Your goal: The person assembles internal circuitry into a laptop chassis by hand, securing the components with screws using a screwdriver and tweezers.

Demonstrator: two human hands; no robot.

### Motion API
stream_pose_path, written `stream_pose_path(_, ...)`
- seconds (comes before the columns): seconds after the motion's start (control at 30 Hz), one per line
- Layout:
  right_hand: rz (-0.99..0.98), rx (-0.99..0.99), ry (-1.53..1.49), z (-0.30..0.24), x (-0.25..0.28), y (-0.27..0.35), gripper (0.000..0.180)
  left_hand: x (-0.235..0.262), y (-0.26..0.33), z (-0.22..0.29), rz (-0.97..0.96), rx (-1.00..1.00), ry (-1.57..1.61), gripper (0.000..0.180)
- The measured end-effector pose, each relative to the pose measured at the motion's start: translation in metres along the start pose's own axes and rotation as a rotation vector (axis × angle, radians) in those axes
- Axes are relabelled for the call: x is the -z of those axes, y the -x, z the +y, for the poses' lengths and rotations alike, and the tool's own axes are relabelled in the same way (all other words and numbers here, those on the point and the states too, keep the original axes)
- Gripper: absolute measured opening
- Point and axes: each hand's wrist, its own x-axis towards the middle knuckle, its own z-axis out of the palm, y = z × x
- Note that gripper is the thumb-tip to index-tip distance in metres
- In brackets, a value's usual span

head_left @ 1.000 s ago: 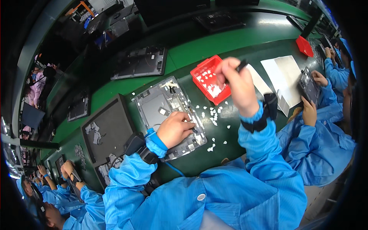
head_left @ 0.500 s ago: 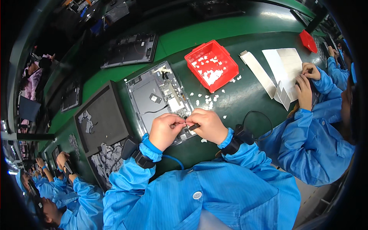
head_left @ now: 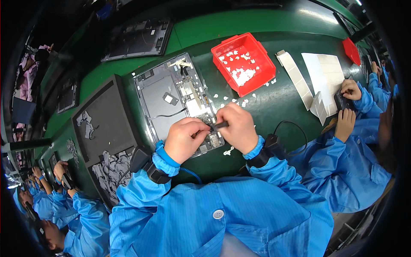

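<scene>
In front of me lies an open thin device casing (head_left: pixel 160 95), probably a tablet or laptop, its circuit board (head_left: pixel 195 105) exposed on the right. Over the board's lower right part my two hands meet at the fingertips. My left hand (head_left: pixel 185 139) is closed in a pinch; what its fingers hold, if anything, is hidden. My right hand (head_left: pixel 239 128) grips a slim dark tool (head_left: pixel 221 125), whose tip reaches the fingertips of the left. A black cable (head_left: pixel 171 115) crosses the casing, beside a small dark square piece (head_left: pixel 170 98).
A red bin (head_left: pixel 267 64) of small white tabs stands beyond my right hand, with loose tabs around it. On the left sits a dark foam tray (head_left: pixel 105 124) with crumpled grey pieces. Another casing (head_left: pixel 139 38) lies behind. A co-worker (head_left: pixel 355 154) works at right beside white sheets (head_left: pixel 321 77).
The view has shifted slightly, so the casing and bin appear higher. My fingertips remain together over the board; a small pale bit visible between them before no longer shows.
</scene>
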Motion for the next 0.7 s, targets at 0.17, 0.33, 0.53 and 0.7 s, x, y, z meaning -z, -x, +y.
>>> stream_pose_path(0.17,0.202,-0.045,0.191,0.0,0.022,0.0,0.011,0.006,0.001,0.01,-0.035,0.177,-0.006,0.01)
stream_pose_path(0.33,0.194,-0.275,-0.287,-0.003,0.036,0.017,0.013,0.009,0.004,0.001,0.033,-0.195,-0.294,0.013)
stream_pose_path(0.53,0.156,-0.347,-0.904,-0.018,0.003,0.036,0.021,0.008,0.008,0.006,0.056,-0.262,-0.414,0.017)
stream_pose_path(0.7,0.141,-0.226,-0.67,-0.012,-0.005,0.037,0.019,0.007,0.009,0.007,0.08,-0.247,-0.38,0.018)
